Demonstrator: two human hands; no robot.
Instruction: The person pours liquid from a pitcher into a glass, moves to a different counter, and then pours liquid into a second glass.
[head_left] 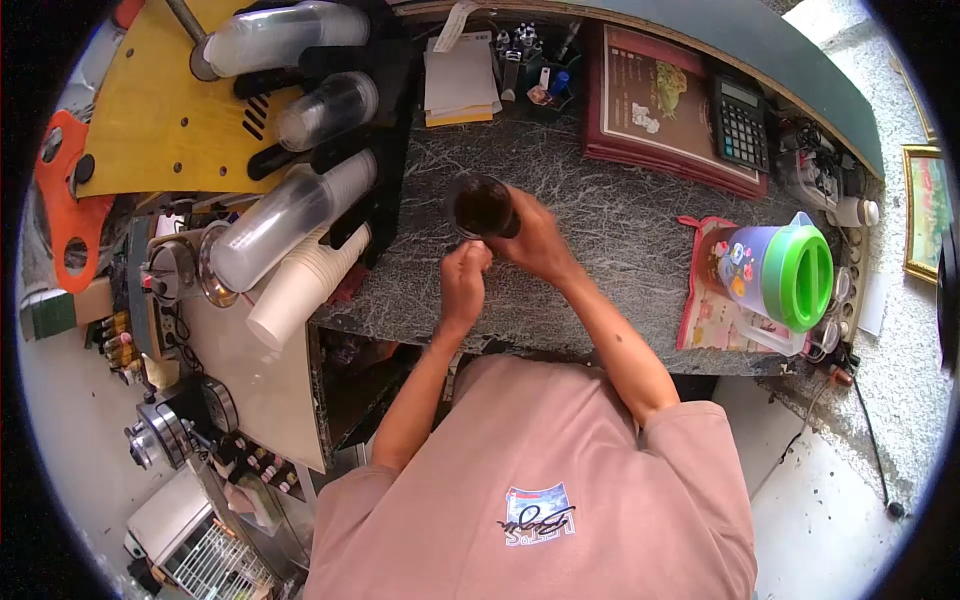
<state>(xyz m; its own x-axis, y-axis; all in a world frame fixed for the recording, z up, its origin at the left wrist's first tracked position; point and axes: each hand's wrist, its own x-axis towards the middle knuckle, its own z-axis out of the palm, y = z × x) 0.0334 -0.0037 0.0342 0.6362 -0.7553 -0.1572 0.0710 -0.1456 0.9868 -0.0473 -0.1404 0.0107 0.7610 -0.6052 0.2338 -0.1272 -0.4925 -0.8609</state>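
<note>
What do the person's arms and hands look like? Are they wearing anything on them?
Both arms are bare from the elbows down. The left hand and right hand wear no gloves, and no rings or watch can be made out. Short dusty-pink T-shirt sleeves cover the upper arms. The shirt has a small printed logo.

I'm seeing a dark brown drink in a clear plastic cup (481, 206), sitting on a grey-black marbled stone counter (620, 215). Off to the side there's a translucent pitcher with a lime-green lid (785, 270) (cartoon stickers on it, too small to read) on a pink patterned cloth (705, 310). Maroon menu folder (668, 105), black calculator (741, 122), white paper cup stack (298, 287), yellow wooden board (160, 110).
</note>
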